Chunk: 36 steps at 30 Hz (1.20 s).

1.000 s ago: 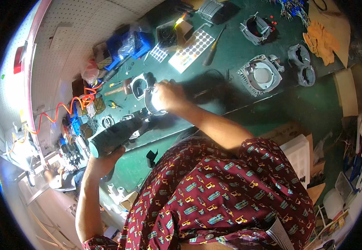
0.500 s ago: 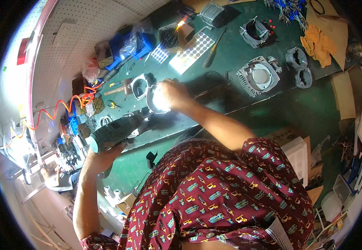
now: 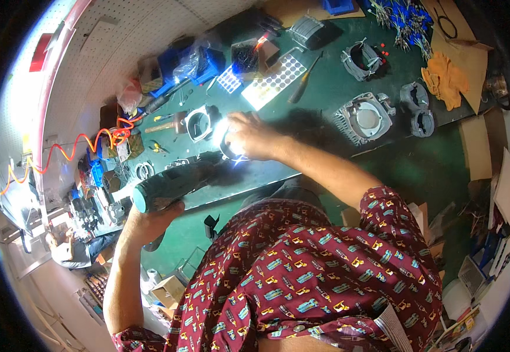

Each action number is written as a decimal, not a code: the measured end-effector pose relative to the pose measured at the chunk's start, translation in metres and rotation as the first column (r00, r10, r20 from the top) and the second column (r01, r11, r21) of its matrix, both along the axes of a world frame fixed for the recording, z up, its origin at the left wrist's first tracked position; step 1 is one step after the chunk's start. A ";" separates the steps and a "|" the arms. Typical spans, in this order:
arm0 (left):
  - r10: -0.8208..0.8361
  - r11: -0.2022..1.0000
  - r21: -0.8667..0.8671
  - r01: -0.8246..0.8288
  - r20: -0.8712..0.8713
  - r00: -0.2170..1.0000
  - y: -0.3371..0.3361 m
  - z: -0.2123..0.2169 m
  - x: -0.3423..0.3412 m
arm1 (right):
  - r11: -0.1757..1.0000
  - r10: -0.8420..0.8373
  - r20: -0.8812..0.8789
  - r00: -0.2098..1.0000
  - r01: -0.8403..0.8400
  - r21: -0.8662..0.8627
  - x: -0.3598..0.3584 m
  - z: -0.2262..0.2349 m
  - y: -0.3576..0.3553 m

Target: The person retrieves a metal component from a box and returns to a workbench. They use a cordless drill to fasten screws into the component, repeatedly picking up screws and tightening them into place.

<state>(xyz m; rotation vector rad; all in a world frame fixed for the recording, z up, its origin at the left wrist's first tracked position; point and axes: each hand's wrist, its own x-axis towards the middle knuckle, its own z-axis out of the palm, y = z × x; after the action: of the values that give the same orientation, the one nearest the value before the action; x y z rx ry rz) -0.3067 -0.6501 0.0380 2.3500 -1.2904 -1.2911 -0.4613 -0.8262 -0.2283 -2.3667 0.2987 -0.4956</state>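
My left hand (image 3: 154,222) is wrapped round the grip of a dark green power drill (image 3: 173,185). The drill lies level, its nose aimed at a metal ring-shaped housing (image 3: 226,150) near the bench's front edge. Over that housing my right hand (image 3: 253,136) is closed, with its fingers curled on the rim. Strong white glare washes out much of the part, so where the drill's tip meets it cannot be made out. Just left of the glare sits a squarish metal frame (image 3: 198,124), with a wooden-handled mallet (image 3: 167,126) beside it.
Farther right on the green bench are a finned metal housing (image 3: 365,119), grey clamp-like rings (image 3: 360,60) and orange gloves (image 3: 444,80). Behind my hands lie a sticker sheet (image 3: 275,77), a screwdriver (image 3: 306,79) and blue bins (image 3: 199,67). An orange coiled hose (image 3: 79,141) hangs at left.
The drill's nose has come closer to the housing, and the glare there has shifted. My right hand has moved slightly right and covers more of the part. The view has moved a little.
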 end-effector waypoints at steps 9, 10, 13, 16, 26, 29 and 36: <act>0.052 0.999 -0.011 -0.052 -0.037 0.998 -0.007 0.006 -0.014 | 0.960 0.152 -0.143 0.978 -0.181 -0.213 0.002 0.013 0.004; 0.052 0.998 -0.020 -0.053 -0.044 0.998 -0.007 0.007 -0.015 | 0.951 0.168 -0.145 0.975 -0.199 -0.235 0.002 0.017 0.004; 0.061 0.996 -0.052 -0.068 -0.127 0.990 -0.001 -0.001 -0.006 | 0.908 0.175 -0.216 0.961 -0.242 -0.341 0.015 0.010 0.011; 0.006 0.998 -0.058 -0.005 0.027 1.000 0.008 -0.002 -0.007 | 0.913 0.266 -0.157 0.951 -0.301 -0.277 0.020 0.008 0.016; 0.062 0.954 -0.297 -0.043 0.053 0.997 0.046 0.019 -0.011 | 0.952 0.305 -0.040 0.952 -0.304 0.024 -0.006 0.034 -0.017; 0.165 0.867 -0.459 -0.193 -0.101 0.981 0.055 0.018 -0.018 | 0.977 0.212 0.002 0.977 -0.212 -0.037 -0.016 0.049 -0.046; 0.347 0.703 -0.592 -0.393 -0.197 0.917 0.103 -0.002 -0.019 | 0.999 -0.007 -0.093 0.996 0.011 0.046 0.010 0.080 -0.104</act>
<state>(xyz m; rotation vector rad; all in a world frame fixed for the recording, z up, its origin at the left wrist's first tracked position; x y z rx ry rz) -0.3261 -0.5466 0.0361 1.9157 -0.9442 -0.6657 -0.4513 -0.9298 -0.1486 -2.3482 0.3597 -0.3794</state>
